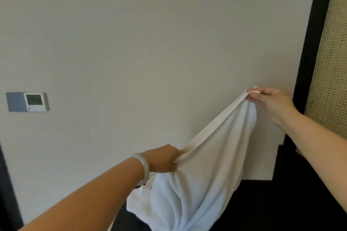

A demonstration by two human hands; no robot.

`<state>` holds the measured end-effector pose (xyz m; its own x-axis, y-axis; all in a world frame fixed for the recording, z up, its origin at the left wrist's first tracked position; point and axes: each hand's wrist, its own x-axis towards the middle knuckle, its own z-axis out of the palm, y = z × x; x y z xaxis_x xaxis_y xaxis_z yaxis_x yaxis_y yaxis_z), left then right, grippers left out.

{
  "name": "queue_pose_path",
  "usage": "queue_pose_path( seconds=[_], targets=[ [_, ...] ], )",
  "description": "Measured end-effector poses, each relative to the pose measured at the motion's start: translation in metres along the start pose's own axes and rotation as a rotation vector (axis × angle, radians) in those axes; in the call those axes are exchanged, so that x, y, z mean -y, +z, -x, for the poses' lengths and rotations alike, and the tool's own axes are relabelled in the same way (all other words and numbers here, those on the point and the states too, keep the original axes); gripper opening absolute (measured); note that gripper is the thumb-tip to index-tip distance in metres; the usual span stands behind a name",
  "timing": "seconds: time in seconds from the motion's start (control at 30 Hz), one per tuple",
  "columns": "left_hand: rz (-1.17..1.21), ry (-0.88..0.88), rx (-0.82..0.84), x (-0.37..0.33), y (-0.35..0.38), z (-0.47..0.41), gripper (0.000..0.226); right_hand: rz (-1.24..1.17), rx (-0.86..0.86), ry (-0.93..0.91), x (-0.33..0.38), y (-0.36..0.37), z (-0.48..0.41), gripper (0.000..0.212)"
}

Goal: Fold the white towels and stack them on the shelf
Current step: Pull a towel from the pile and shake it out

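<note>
A white towel hangs in the air in front of a pale wall, bunched and drooping toward the bottom edge of the view. My left hand, with a pale bangle on its wrist, grips a gathered part of the towel's hem low at centre. My right hand pinches the hem higher up at the right, so the edge runs taut and slanted between the two hands. The towel's lower end is cut off by the frame. No shelf is in view.
A wall thermostat panel sits at the left. A dark door frame and a woven cane panel stand at the right. Dark floor or furniture lies below the wall.
</note>
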<state>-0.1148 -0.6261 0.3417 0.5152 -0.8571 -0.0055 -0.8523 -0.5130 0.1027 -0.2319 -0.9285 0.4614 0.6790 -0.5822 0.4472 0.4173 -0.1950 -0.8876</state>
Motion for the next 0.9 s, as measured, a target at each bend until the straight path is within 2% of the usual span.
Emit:
queue_pose_path(
  seconds=[0.03,0.13,0.2,0.27,0.33,0.37,0.43,0.53,0.6,0.7,0.8,0.9],
  targets=[
    [-0.045,-0.042,0.017,0.0,0.008,-0.002,0.006,0.024,0.01,-0.007,-0.001,0.0,0.001,0.015],
    [-0.055,-0.161,0.019,0.003,0.025,-0.005,0.023,0.098,0.009,-0.013,-0.008,-0.005,0.003,0.018],
    [-0.074,-0.213,-0.069,0.008,0.027,-0.004,0.032,0.196,-0.023,-0.004,-0.015,-0.014,0.002,0.014],
    [-0.095,-0.258,-0.242,0.013,0.02,-0.002,0.043,0.286,-0.083,0.033,-0.023,-0.029,-0.003,0.015],
    [0.121,-0.277,-0.511,0.017,0.002,-0.003,0.045,0.323,-0.168,0.118,-0.032,-0.043,-0.01,0.014],
    [0.292,-0.245,-0.631,0.018,-0.01,-0.004,0.042,0.349,-0.208,0.164,-0.036,-0.05,-0.014,0.02],
    [0.582,-0.12,-0.747,0.013,-0.035,-0.007,0.031,0.355,-0.272,0.234,-0.041,-0.059,-0.019,0.029],
    [0.758,-0.01,-0.682,0.0,-0.053,-0.01,0.033,0.109,-0.305,0.311,-0.043,-0.067,-0.02,0.016],
    [0.755,0.023,-0.586,0.0,-0.051,-0.008,0.04,-0.003,-0.33,0.29,-0.047,-0.073,-0.018,0.02],
    [0.584,0.111,-0.331,0.005,-0.024,-0.002,0.041,-0.044,-0.32,0.188,-0.053,-0.076,-0.016,0.03],
    [0.427,0.089,-0.146,0.004,0.018,0.002,0.027,-0.019,-0.253,0.15,-0.06,-0.063,-0.013,0.014],
    [0.232,0.113,-0.058,0.003,0.056,0.002,0.009,-0.008,-0.188,0.11,-0.065,-0.052,-0.015,0.012]
  ],
)
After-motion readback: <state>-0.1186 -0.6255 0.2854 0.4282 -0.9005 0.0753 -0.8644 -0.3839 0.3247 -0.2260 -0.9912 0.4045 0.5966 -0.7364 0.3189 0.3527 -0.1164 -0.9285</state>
